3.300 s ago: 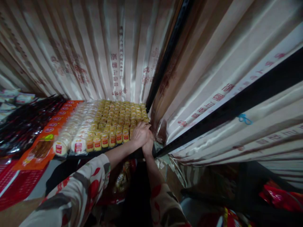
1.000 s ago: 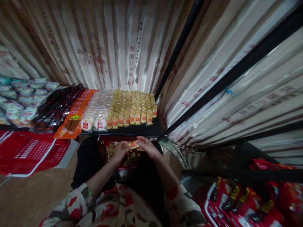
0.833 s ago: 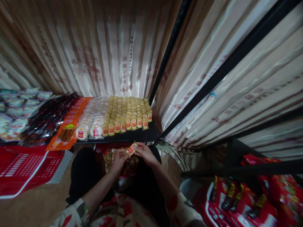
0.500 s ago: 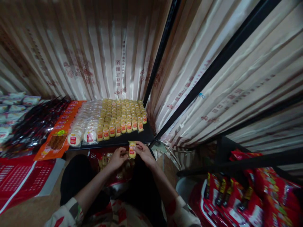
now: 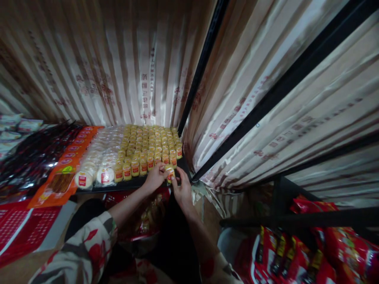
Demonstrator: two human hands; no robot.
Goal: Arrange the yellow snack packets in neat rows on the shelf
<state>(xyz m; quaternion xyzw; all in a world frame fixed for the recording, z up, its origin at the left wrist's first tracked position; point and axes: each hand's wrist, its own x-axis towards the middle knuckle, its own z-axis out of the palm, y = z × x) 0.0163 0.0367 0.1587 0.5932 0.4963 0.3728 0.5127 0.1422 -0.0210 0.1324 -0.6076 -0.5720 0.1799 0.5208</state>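
Note:
A small yellow snack packet with a red label stands upright at the front edge of the black shelf, pinched between both hands. My left hand grips its left side and my right hand grips its right side from below. Just behind it stand several rows of identical yellow packets. Below my arms sits a red bag holding more packets.
Round white wrapped cakes, orange packs and black packs lie left on the shelf. Shiny pleated curtains and black frame bars close in behind and to the right. Red snack bags fill the lower right. A red basket is at lower left.
Both hands have lifted one yellow packet from above the red bag up to the shelf's front edge, at the right end of the yellow rows. The head has tilted up slightly.

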